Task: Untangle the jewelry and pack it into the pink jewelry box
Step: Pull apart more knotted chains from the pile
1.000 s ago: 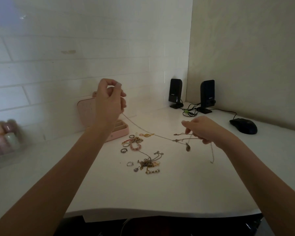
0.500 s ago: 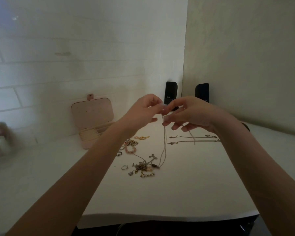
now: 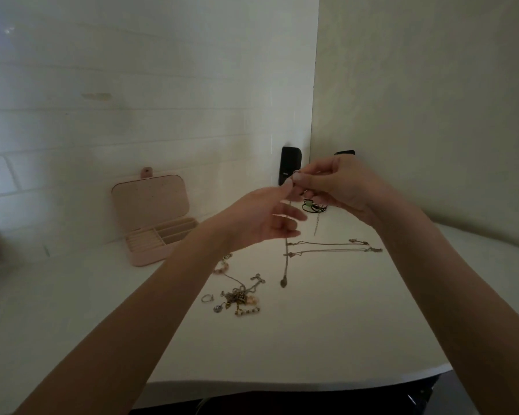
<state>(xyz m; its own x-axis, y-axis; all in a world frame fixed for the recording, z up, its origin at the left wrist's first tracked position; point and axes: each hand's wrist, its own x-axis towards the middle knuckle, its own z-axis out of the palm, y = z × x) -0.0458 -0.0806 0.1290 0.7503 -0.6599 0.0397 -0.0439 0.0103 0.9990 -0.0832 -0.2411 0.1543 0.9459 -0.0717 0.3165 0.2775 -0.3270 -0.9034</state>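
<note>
A: Pink jewelry box (image 3: 155, 218) sits open far left; tangled pile (image 3: 238, 298) mid-desk.
B: Hands?
A: Left hand (image 3: 259, 218) & right hand (image 3: 337, 187) both pinch a necklace (image 3: 286, 265), pendant dangling.
B: Risk?
A: Prob. swings into the pile, re-snags.

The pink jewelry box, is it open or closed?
Open: the pink jewelry box has its lid standing upright, and its compartments show.

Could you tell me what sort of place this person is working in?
Probably a home desk set in a room corner. A white desktop meets a white brick-pattern wall, a black computer speaker stands at the back, and an open pink jewelry box sits beside loose jewelry.
</note>
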